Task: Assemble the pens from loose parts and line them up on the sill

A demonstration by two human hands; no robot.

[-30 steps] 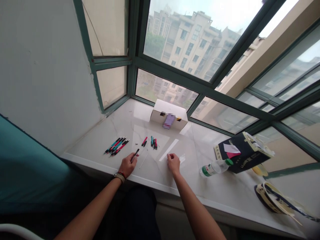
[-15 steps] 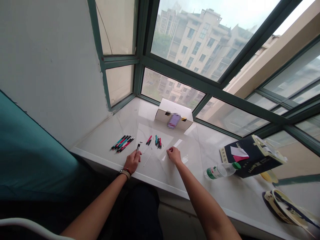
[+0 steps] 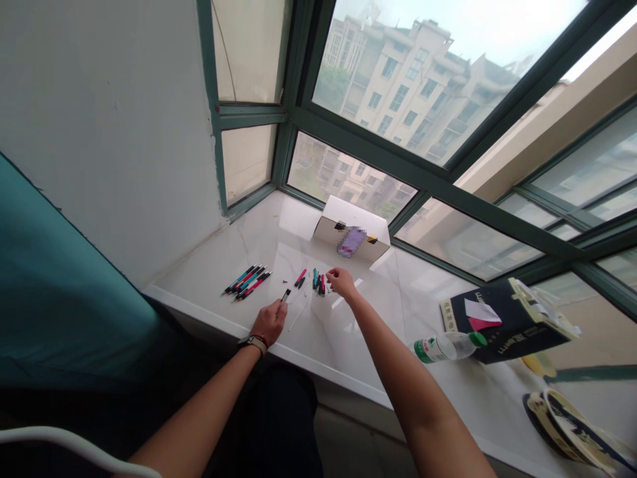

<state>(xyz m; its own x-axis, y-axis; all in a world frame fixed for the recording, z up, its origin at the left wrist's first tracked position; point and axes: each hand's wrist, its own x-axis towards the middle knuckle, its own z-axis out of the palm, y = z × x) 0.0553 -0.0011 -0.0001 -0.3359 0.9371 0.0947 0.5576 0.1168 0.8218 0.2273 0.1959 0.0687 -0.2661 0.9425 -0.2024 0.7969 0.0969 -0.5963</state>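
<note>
1. we sit at a big white window ledge (image 3: 308,332) that runs across the middle of the frame, with green window frames above it.
2. at the right of the frame lie a dark box (image 3: 507,322) and a water bottle (image 3: 445,346) with a green cap, well apart from our hands.
3. a small white box (image 3: 351,229) stands at the back of the ledge, just above the middle.
4. a row of whole pens (image 3: 247,282) lies left of the middle, side by side, near our left hand but not touching it.
5. a small heap of pen parts (image 3: 318,282) lies in the middle of the frame, with one pink piece (image 3: 300,277) just to its left.
6. our left hand (image 3: 269,320) is closed around a dark pen barrel (image 3: 285,295), which points up and away from us.
7. our right hand (image 3: 341,282) reaches to the heap with its fingers bent close together. they touch or nearly touch a tiny part; we cannot tell if they hold one.
8. we think the step in hand is putting one pen together, with the barrel ready in the left hand.
9. the next move calls for a careful pinch on one small part and lining it up with the barrel.
</note>
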